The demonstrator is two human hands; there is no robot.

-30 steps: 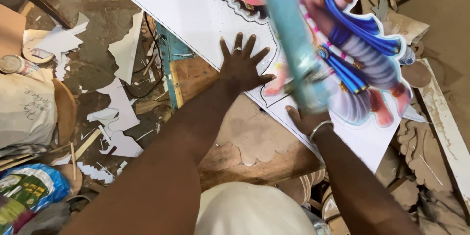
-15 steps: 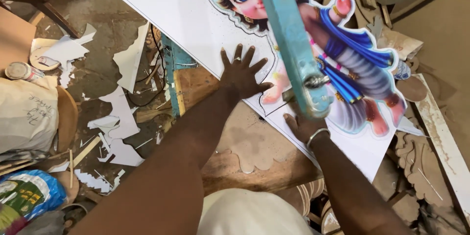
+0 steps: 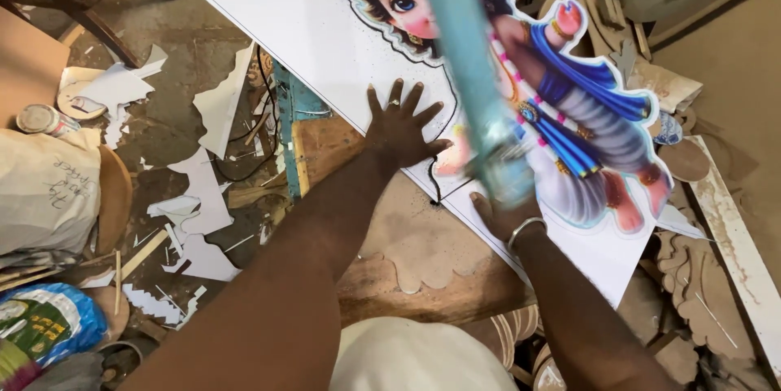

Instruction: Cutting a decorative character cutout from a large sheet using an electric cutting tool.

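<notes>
White board (image 3: 309,29) edge under left hand (image 3: 399,126)

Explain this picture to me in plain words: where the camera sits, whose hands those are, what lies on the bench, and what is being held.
The camera is worn on a person's head and looks down, so both arms reaching away from the bottom edge are that person's own.

The left hand lies flat, fingers spread, on a white board printed with a colourful cartoon figure. A dark cut line follows part of the figure's outline. The board rests on a worn wooden bench.

The right hand, with a metal bangle on the wrist, presses on the board's near edge. I cannot tell whether it grips anything. A blurred pale-blue arm of a machine crosses above the board.

On the floor to the left lie white offcuts, a sack and a small tin.
</notes>
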